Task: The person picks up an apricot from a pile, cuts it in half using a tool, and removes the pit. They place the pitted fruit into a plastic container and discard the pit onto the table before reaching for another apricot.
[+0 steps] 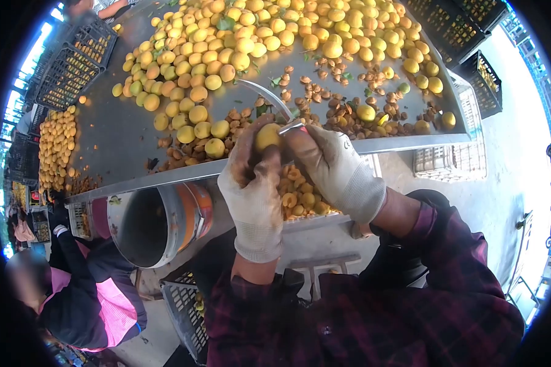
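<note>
In the head view my left hand (252, 186), in a stained white knit glove, grips a yellow apricot (267, 137) between thumb and fingers. My right hand (341, 168), gloved the same way, is closed around a knife with a curved blade (268, 95). The blade arcs up and to the left, just beyond the fruit, and its metal collar is close to the apricot's right side. Both hands are over the near edge of a metal table (410, 144). Below them, halved apricots (299, 197) fill a container partly hidden by my hands.
Whole apricots (196, 58) are heaped across the table, with brown pits (343, 113) scattered nearer me. A bucket (147, 226) stands under the edge at left, beside a person in black and pink (98, 293). White crates (450, 159) and black crates (483, 82) stand to the right.
</note>
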The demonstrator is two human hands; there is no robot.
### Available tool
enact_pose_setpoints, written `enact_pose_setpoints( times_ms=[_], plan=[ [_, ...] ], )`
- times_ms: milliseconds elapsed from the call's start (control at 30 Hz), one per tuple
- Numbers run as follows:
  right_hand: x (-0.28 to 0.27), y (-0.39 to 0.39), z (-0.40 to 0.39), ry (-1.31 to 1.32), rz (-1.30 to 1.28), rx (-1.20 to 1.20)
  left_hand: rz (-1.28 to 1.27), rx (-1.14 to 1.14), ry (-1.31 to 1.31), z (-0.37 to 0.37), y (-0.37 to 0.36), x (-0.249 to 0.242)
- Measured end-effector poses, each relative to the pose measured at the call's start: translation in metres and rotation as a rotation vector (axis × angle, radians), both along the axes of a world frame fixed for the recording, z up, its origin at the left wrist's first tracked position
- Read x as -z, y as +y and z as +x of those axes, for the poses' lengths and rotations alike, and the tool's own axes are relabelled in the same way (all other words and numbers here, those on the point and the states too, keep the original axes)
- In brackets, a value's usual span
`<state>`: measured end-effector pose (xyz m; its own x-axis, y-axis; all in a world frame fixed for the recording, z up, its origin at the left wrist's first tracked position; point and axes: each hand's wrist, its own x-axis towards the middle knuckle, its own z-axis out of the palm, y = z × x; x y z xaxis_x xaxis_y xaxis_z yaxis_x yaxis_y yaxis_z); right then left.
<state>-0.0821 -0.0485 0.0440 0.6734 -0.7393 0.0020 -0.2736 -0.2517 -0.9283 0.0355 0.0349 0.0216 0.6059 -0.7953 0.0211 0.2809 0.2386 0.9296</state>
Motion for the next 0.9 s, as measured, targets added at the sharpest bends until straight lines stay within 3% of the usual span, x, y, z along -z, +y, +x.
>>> enact_pose_setpoints(
  times_ms=[100, 200, 267, 300, 367, 400, 467, 500, 600, 667, 767, 800, 867, 900],
  plan=[
    [0.005, 0.004, 0.001, -0.099, 0.031, 0.031, -0.026, 0.03, -0.001, -0.002, 0.001, 0.005],
    [0.003, 0.004, 0.0, 0.085, 0.027, 0.043, 0.031, -0.063, -0.239, -0.005, 0.001, 0.003],
    [0.011, -0.005, 0.001, -0.023, 0.299, -0.013, 0.033, -0.056, -0.259, -0.005, -0.001, -0.005],
    [0.007, -0.011, -0.004, -0.036, 0.298, -0.012, 0.031, -0.054, -0.272, -0.003, -0.002, -0.004],
    [-0.001, -0.025, -0.02, -0.305, 1.122, -0.293, 0.037, 0.012, -0.353, 0.006, -0.007, -0.002],
    [0.001, -0.03, -0.019, -0.319, 1.118, -0.3, 0.036, 0.013, -0.369, 0.008, -0.01, -0.007],
    [0.015, -0.04, -0.013, -0.634, 1.497, -0.479, -0.067, 0.181, 0.237, 0.014, -0.021, -0.018],
    [0.02, -0.041, -0.01, -0.785, 1.559, -0.511, -0.04, 0.169, 0.292, 0.016, -0.027, -0.015],
    [0.023, -0.057, -0.01, -0.871, 1.483, -0.547, -0.056, 0.217, 0.483, 0.027, -0.042, -0.013],
    [0.013, -0.063, -0.015, -0.897, 1.43, -0.506, 0.009, 0.15, 0.424, 0.027, -0.045, -0.016],
    [-0.007, -0.056, -0.023, -0.443, 0.672, -0.101, -0.029, 0.152, 0.416, 0.026, -0.044, -0.018],
    [-0.005, -0.056, -0.023, -0.441, 0.675, -0.098, -0.04, 0.143, 0.427, 0.022, -0.043, -0.025],
    [-0.003, -0.057, -0.022, -0.214, 0.307, -0.071, -0.053, 0.133, 0.436, 0.022, -0.039, -0.028],
    [-0.011, -0.055, -0.023, -0.132, 0.36, -0.072, -0.06, 0.184, 0.353, 0.024, -0.037, -0.027]
  ],
)
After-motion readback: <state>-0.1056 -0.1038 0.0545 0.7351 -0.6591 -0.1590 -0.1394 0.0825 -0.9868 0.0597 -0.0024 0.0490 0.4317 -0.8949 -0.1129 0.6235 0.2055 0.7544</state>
